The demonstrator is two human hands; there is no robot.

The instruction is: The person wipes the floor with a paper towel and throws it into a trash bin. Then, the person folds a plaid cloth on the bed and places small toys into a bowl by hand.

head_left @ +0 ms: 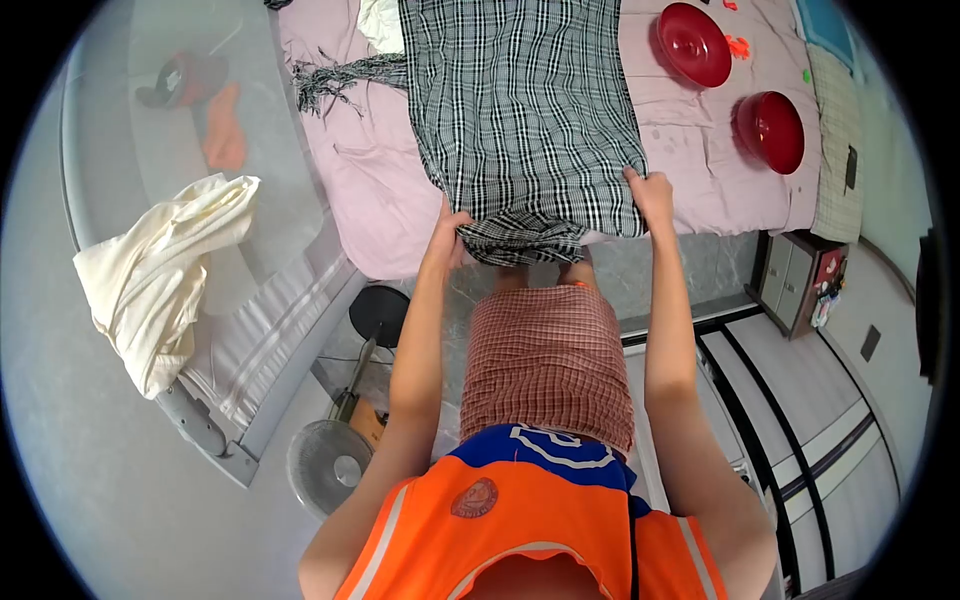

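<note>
A black-and-white checked cloth (pixel 520 110) lies spread over the bed and hangs a little past its near edge. My left hand (pixel 450 235) grips its near left corner, where the fabric is bunched and folded under. My right hand (pixel 652 197) is closed on the near right corner, thumb on top. Between both hands the near edge sags in folds. From under the cloth's left side, a twisted fringed piece (pixel 350 78) of similar checked fabric sticks out. I cannot tell whether it belongs to the same cloth.
Two red bowls (pixel 692 45) sit on the pink bedsheet (pixel 690 190) at right, near small orange pieces (pixel 737 46). Cream fabric (pixel 165 270) drapes over a rail at left. A standing fan (pixel 330 465) is beside my left arm; a small cabinet (pixel 795 280) stands right.
</note>
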